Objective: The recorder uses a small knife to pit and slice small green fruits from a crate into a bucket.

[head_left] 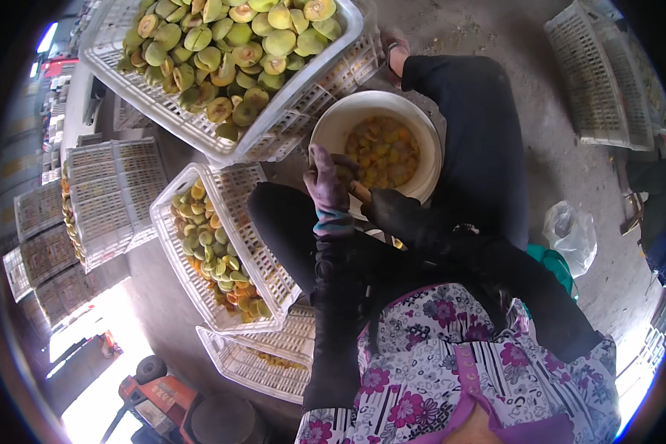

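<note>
My left hand (327, 185), in a stained purplish glove, is closed round a greenish fruit (343, 175) at the near left rim of a white bucket (325, 118). Much of that fruit is hidden by the fingers. In a dark glove, my right hand (386, 210) grips a tool with a wooden handle (360, 192). The handle points at the fruit, and the tool's working end cannot be made out. Inside the bucket lie orange and yellow fruit pieces (385, 152), which look wet. The bucket stands between my legs.
A big white crate (274, 122) heaped with green fruit halves (237, 55) stands at the far left. Closer, another crate (237, 200) holds green and orange pieces. More crates (118, 192) are stacked left and far right (596, 89). A clear plastic bag (570, 233) lies at right; an orange vehicle (163, 396) stands near left.
</note>
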`<move>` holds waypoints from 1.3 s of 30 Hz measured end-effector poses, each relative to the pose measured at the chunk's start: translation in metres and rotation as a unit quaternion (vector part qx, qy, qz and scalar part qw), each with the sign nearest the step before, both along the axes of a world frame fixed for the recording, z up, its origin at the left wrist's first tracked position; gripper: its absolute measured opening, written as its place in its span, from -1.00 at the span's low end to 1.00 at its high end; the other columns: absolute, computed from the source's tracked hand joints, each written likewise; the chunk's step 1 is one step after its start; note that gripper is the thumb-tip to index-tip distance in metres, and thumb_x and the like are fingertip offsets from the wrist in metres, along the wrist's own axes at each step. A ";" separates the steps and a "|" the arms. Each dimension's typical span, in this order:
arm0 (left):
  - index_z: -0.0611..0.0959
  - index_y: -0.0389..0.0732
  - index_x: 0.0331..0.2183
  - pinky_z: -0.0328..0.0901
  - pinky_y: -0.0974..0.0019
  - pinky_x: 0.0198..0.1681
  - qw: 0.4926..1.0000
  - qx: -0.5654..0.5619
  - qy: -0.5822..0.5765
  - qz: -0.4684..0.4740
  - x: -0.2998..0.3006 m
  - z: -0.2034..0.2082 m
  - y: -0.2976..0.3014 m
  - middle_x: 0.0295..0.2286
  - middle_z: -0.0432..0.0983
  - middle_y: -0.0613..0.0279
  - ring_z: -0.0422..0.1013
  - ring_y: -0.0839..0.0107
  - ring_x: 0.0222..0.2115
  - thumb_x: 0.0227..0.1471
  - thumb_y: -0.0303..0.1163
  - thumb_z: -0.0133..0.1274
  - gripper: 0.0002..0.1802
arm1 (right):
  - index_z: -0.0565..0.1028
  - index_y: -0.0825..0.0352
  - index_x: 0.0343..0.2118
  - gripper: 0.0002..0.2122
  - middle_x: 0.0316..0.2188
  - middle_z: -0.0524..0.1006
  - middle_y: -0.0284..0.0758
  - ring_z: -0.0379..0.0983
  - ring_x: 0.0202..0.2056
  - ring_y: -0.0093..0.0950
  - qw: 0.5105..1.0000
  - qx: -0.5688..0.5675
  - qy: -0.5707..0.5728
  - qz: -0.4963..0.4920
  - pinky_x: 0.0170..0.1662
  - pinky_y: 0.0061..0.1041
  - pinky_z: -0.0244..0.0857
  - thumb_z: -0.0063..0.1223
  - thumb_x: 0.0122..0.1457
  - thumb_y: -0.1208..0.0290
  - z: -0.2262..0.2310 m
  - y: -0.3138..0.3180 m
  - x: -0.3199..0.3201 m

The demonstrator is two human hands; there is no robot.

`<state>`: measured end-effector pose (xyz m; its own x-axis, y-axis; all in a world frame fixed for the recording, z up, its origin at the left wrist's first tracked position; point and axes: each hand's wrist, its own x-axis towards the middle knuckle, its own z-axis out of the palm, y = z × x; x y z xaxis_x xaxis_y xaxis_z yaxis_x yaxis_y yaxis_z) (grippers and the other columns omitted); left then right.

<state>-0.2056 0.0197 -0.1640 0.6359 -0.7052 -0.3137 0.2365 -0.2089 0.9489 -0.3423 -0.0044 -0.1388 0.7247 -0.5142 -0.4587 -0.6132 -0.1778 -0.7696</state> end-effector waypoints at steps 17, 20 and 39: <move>0.53 -0.31 -0.60 0.19 0.46 -0.62 0.996 -0.044 -0.070 0.032 0.003 0.024 -0.005 -0.71 0.44 0.16 0.29 0.48 -0.74 0.06 0.09 -0.24 -0.37 | 0.43 0.40 -0.46 -0.85 -0.66 0.32 -0.50 0.22 -0.74 -0.74 0.855 0.490 -0.159 0.058 -0.69 -0.73 0.13 -0.10 0.03 0.41 -0.017 -0.030 0.008; 0.49 -0.30 -0.59 0.22 0.40 -0.62 0.998 -0.061 0.018 0.014 0.007 0.033 -0.006 -0.70 0.41 0.15 0.30 0.39 -0.74 0.05 0.11 -0.23 -0.39 | 0.43 0.42 -0.46 -0.83 -0.65 0.33 -0.46 0.23 -0.73 -0.74 0.856 0.508 -0.092 0.041 -0.68 -0.71 0.14 -0.13 0.04 0.40 0.014 -0.039 0.002; 0.42 -0.20 -0.45 0.20 0.30 -0.53 0.932 0.040 0.314 0.179 0.012 -0.032 -0.008 -0.58 0.36 0.22 0.28 0.31 -0.60 0.04 0.03 -0.32 -0.53 | 0.41 0.32 -0.45 -0.84 -0.60 0.47 -0.17 0.45 -0.59 -0.20 0.978 -0.200 -0.058 0.000 -0.50 -0.20 0.31 -0.09 0.03 0.32 -0.066 0.001 0.010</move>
<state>-0.1940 0.0120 -0.1960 0.4995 -0.4415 -0.7454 0.8073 -0.0749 0.5854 -0.3327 -0.0038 -0.2050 0.7596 -0.6358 -0.1367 -0.5266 -0.4780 -0.7030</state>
